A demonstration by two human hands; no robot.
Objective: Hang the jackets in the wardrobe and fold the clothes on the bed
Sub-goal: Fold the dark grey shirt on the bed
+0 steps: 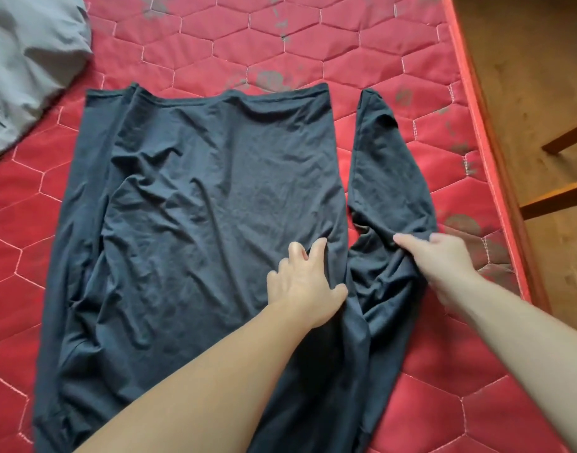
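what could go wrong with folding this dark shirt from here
The dark shirt is bunched where the left hand presses it, so creases may get folded in. The sleeve under the right hand lies near the mattress edge and could slip over it if pulled outward.

red quilted mattress (313, 37); dark shirt (198, 191), grey garment (25, 60)

Head-worn camera looks steeply down, close over a red mattress (313, 44); floor (542, 93) at two o'clock.
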